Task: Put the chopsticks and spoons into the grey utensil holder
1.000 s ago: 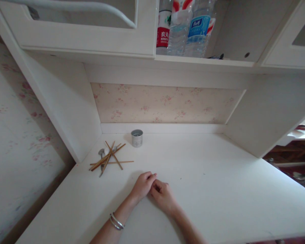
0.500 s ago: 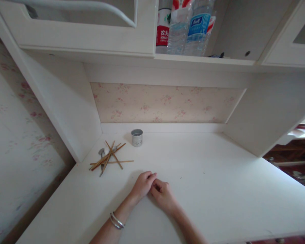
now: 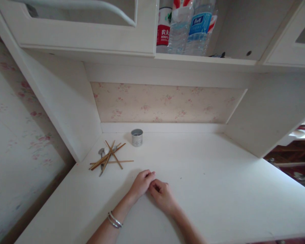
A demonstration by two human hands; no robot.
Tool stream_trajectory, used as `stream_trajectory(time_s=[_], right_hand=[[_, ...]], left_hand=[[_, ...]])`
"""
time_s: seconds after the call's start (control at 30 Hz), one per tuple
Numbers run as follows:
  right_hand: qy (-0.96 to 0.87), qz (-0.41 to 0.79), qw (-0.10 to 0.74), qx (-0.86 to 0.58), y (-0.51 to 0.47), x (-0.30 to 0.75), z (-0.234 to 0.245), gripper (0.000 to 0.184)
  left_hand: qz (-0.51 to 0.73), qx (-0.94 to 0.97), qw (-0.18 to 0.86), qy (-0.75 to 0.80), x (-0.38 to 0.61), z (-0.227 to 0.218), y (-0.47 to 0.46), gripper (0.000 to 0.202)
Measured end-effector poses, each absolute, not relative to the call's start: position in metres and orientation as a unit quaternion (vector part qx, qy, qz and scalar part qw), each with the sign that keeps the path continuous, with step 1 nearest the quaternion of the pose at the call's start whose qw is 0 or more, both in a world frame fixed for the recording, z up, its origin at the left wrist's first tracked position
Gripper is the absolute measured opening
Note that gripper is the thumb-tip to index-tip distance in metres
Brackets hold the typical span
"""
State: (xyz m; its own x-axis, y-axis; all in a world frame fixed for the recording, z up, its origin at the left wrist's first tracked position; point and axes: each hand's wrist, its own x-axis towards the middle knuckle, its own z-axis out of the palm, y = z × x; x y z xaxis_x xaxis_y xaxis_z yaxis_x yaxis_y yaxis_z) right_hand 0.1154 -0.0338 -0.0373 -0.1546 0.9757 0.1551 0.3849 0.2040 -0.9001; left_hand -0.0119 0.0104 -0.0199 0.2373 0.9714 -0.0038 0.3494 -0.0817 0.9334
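The wooden chopsticks (image 3: 109, 157) are lying in a loose, crossed heap at the back left of the white desk (image 3: 218, 176), well apart from both hands. Two metal spoons (image 3: 101, 152) are sitting tangled in the far side of the heap. The sticks look light, stiff and thin, likely to roll or scatter if nudged. They would probably be best pinched near the middle of the bundle, where several are overlapping, and not at the splayed tips. A small perforated metal cup (image 3: 137, 137) is standing upright just beyond the heap, to its right and near the back wall.

The left hand (image 3: 141, 183) and right hand (image 3: 162, 195) are resting on the desk, touching each other at the fingertips. Both are curling their fingers inward narrowly and holding nothing that shows. Silver bangles (image 3: 113, 220) are circling the left wrist. Overhead, water bottles (image 3: 185, 27) are standing on an open shelf (image 3: 205, 59).
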Motion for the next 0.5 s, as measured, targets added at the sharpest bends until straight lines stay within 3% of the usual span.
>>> stream_trajectory(time_s=[0.1, 0.23, 0.3, 0.4, 0.5], right_hand=[[-0.656, 0.385, 0.385, -0.523, -0.035, 0.116, -0.036, 0.026], [-0.659, 0.39, 0.38, -0.519, -0.033, 0.115, -0.035, 0.03], [-0.663, 0.388, 0.375, -0.519, -0.032, 0.115, -0.035, 0.03], [-0.669, 0.381, 0.366, -0.522, -0.031, 0.115, -0.035, 0.028], [-0.67, 0.377, 0.362, -0.528, -0.031, 0.115, -0.035, 0.026]], left_hand=[[0.348, 0.674, 0.348, 0.55, -0.035, -0.012, 0.029, 0.037], [0.287, 0.735, 0.103, 0.605, -0.088, 0.007, 0.07, 0.031], [0.238, 0.736, 0.022, 0.634, -0.115, 0.014, 0.091, 0.04], [0.165, 0.705, -0.015, 0.69, -0.144, 0.013, 0.115, 0.056], [0.107, 0.677, 0.027, 0.727, -0.161, 0.001, 0.132, 0.062]])
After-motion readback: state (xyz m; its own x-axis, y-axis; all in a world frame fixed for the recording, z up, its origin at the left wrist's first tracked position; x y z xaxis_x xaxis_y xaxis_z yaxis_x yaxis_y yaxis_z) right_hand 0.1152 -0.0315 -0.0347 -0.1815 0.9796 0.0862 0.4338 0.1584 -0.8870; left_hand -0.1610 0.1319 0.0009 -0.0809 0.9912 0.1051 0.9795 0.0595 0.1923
